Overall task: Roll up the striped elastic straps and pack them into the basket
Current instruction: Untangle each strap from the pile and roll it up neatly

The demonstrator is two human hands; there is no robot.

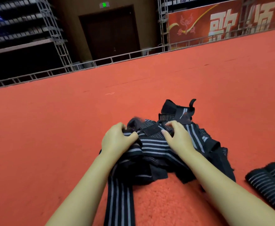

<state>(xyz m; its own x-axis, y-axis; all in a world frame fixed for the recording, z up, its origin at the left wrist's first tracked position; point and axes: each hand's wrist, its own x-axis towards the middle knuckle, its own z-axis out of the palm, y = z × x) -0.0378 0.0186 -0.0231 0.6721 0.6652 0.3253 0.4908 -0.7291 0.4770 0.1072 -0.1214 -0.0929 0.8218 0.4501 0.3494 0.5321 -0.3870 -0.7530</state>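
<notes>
A tangled heap of black elastic straps with grey stripes (151,149) lies on the red carpet in front of me. My left hand (115,141) grips the left side of the heap, fingers curled into the fabric. My right hand (177,136) has its fingers bent over the striped straps near a black velcro patch (150,130). One loose strap end (119,203) trails toward me at the bottom. Rolled-up striped straps (270,180) lie side by side at the right edge. No basket is in view.
The red carpet (52,128) spreads wide on all sides. A metal truss rail (84,64) edges its far side, with dark shelving, a brown door and a red banner (215,25) beyond.
</notes>
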